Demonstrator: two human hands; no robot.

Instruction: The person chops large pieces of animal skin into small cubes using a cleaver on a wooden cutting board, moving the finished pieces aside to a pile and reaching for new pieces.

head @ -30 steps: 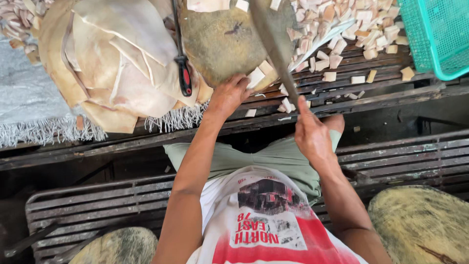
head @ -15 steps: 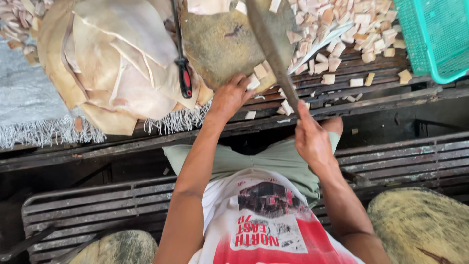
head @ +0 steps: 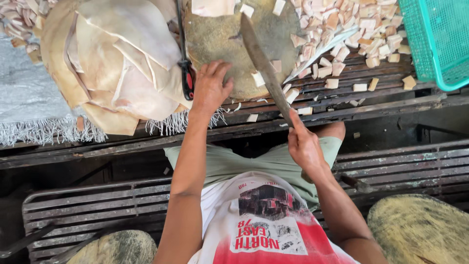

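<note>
A slatted wooden desk runs across the upper half of the view, and everything lies on it. At ten o'clock sits a broad heap of pale, leathery sheets, overlapping one another and draped over a fringed grey mat. At twelve o'clock stands a round, worn chopping block. A green plastic basket fills the two o'clock corner, and a scatter of small cut pieces spreads between it and the block.

Both forearms reach up from six o'clock. The left hand lies palm down at the block's eight o'clock edge, fingers spread and slightly curled, its grip apart and pressing on the wood rather than clasping anything. Just beside its thumb side lies a tool with a red and black handle, probably a smaller knife, though the view is poor there. The right hand is at the desk's near edge, wrist bent back, grip clamped around the handle of a long cleaver. The blade slants from the hand toward eleven o'clock, across the block, its tip above the block's centre. One small cube rests on the block against the blade's left side.
</note>
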